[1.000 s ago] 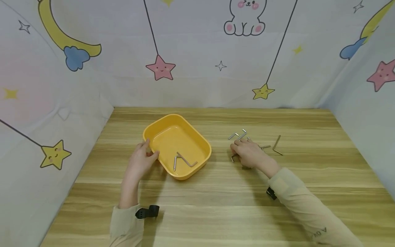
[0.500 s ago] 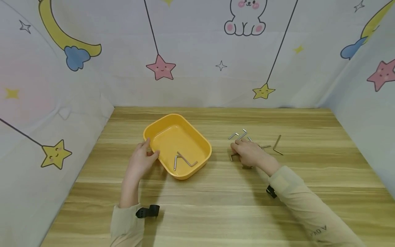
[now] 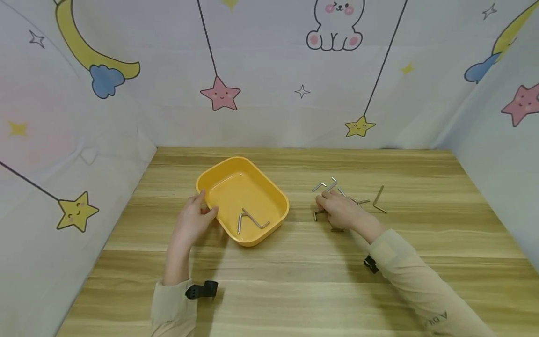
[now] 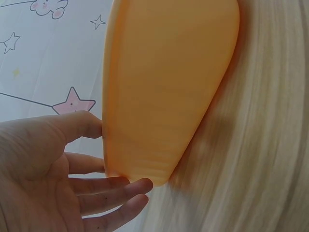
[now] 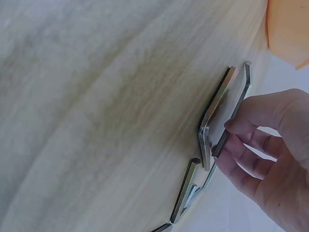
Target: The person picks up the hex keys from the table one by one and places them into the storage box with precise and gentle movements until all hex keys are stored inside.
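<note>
My left hand [image 3: 195,217] rests at the near-left rim of a yellow plastic tray [image 3: 263,173]. In the left wrist view its loosely extended fingers touch the tray's wall [image 4: 164,87]. Two silver hex keys, one short [image 3: 240,223] and one longer [image 3: 255,220], lie inside the tray. To the right, my right hand [image 3: 343,210] is low over loose hex keys. The right wrist view shows its thumb and fingertips pinching a hex key [image 5: 240,99], beside another hex key [image 5: 219,96] on the table.
Around the right hand lie several more hex keys, including a silver one [image 3: 319,186] behind and a bronze-coloured one [image 3: 375,201] at the far right. They rest on a wood-grain table [image 3: 278,281], bordered by a patterned cloth backdrop [image 3: 269,121].
A hex key near the right fingertips has shifted slightly left. The right hand has barely moved, and the left hand and tray stay in place.
</note>
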A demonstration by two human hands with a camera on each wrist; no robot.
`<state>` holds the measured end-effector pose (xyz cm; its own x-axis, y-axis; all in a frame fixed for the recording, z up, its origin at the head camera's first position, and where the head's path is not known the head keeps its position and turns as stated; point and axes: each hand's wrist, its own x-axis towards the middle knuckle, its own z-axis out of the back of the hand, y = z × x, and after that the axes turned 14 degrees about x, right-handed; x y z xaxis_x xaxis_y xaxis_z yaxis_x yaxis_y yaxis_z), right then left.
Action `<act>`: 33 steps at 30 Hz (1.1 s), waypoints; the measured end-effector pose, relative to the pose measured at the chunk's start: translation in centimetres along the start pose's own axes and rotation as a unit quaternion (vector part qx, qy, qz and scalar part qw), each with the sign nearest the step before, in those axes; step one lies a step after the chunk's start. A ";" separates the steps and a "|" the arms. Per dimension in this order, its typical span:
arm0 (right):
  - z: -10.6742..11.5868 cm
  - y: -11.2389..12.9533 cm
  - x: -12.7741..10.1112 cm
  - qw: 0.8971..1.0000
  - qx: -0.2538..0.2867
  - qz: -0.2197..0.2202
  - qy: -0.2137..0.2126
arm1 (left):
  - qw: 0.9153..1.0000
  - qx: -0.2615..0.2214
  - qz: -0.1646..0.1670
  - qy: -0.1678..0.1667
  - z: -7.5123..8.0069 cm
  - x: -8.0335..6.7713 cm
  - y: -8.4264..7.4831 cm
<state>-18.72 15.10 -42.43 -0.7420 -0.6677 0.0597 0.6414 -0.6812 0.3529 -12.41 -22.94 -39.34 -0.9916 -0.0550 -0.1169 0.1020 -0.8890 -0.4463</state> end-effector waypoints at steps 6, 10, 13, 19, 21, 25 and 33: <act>0.0 0.1 -0.1 1.000 0.004 0.003 -0.010 | 1.000 -0.003 0.000 0.002 0.0 -0.1 -0.1; 0.1 0.2 -0.2 1.000 0.008 0.003 -0.015 | 1.000 -0.004 -0.002 0.003 0.0 -0.1 -0.1; 0.1 0.3 -0.3 1.000 0.010 0.000 -0.020 | 1.000 -0.004 -0.003 0.003 0.0 -0.1 -0.1; 0.5 0.8 -0.3 1.000 0.015 -0.007 -0.027 | 1.000 -0.003 0.000 0.005 0.1 -0.1 -0.2; 0.7 0.9 -0.3 0.999 0.021 -0.012 -0.024 | 1.000 -0.002 0.001 0.005 0.1 -0.1 -0.2; 0.8 1.0 -0.3 0.999 0.022 -0.015 -0.021 | 1.000 0.000 0.004 0.005 0.2 -0.1 -0.3; 1.2 1.2 -0.2 0.999 0.023 0.002 -0.038 | 1.000 -0.003 0.005 0.004 0.2 -0.1 -0.3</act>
<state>-17.99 14.79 -40.86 -0.7532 -0.6443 0.1322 0.6362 -0.6627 0.3951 -12.34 -22.71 -39.02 -0.9898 -0.0604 -0.1292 0.1128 -0.8860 -0.4498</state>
